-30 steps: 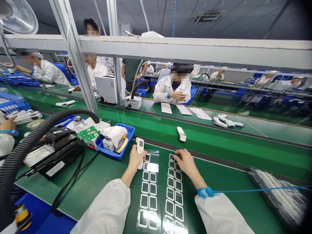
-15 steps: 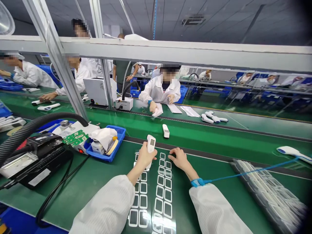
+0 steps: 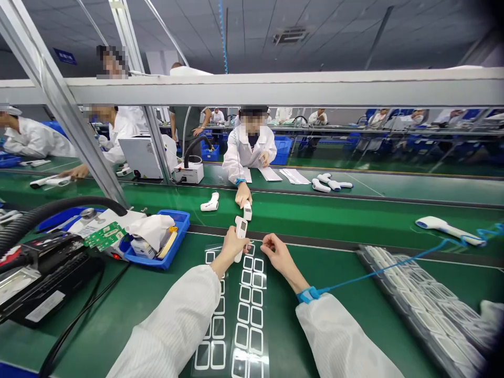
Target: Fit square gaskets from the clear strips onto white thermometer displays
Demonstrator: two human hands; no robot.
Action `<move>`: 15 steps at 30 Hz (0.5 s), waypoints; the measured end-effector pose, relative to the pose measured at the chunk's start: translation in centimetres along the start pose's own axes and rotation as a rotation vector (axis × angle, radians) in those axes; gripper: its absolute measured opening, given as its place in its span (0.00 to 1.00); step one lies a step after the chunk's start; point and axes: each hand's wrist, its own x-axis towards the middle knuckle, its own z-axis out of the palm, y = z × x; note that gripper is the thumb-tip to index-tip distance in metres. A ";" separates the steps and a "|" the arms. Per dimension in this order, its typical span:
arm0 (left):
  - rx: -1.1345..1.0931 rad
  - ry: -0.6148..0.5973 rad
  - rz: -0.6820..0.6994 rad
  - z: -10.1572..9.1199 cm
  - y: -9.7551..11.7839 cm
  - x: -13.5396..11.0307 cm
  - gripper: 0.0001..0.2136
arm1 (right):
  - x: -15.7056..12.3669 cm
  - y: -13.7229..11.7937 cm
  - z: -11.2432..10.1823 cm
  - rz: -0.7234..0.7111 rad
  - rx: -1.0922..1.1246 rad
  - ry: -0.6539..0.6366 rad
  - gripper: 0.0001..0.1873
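My left hand is closed round a white infrared thermometer, its small dark screen facing up toward me. To its right, my right hand has thumb and fingers pinched together; whatever is between them is too small to make out. A blue wrist strap with a coiled cord circles my right wrist. Below both hands lie two clear sheets of white rounded frame stickers, a left sheet partly under my left sleeve and a right sheet. Just beyond, a co-worker's hand touches another white thermometer.
A green conveyor belt runs across, carrying a white thermometer and a longer white-and-blue one. At left are a blue tray and black-hosed equipment. A rack of clear frames stands right. A metal beam crosses overhead.
My view has turned slightly right. My right hand has lifted a little off the sticker sheet and its fingers have come together. The co-worker's arm has reached forward to the thermometer on the belt.
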 end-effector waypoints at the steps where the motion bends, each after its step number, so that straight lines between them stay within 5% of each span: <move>1: -0.016 0.004 -0.006 0.1 0.1 0.0 0.10 | -0.1 -0.4 0.0 -0.007 -0.023 0.029 0.04; 15: -0.054 0.048 -0.037 1.2 -0.1 0.0 0.11 | -0.9 -2.9 0.5 -0.127 -0.187 0.062 0.14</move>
